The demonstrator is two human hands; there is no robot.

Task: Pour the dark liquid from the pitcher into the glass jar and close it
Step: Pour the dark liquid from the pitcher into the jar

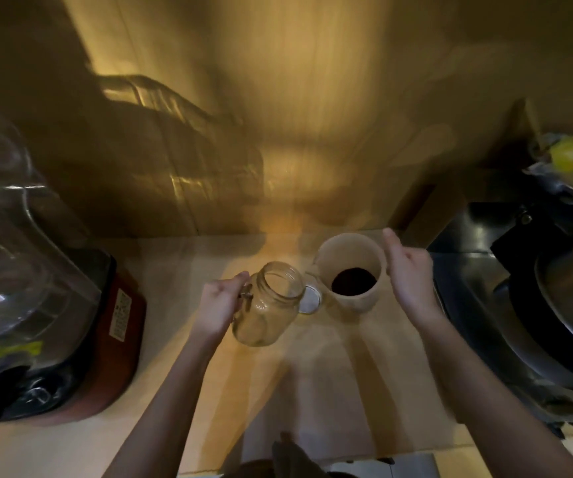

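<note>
A clear glass jar [267,305] with a handle is held tilted over the wooden counter, its open mouth toward the pitcher. My left hand [219,301] grips the jar's handle. The pale pitcher [350,270] stands just right of it, with dark liquid [354,281] at its bottom and its spout pointing at the jar. My right hand [407,274] is closed on the pitcher's right side, where the handle is hidden. A round silvery lid [310,300] lies on the counter between jar and pitcher.
A blender with a clear jug and red base [105,326] stands at the left. A black appliance with a metal bowl [554,298] fills the right side. A wooden wall [278,132] rises behind. The counter's front edge [347,457] is near me.
</note>
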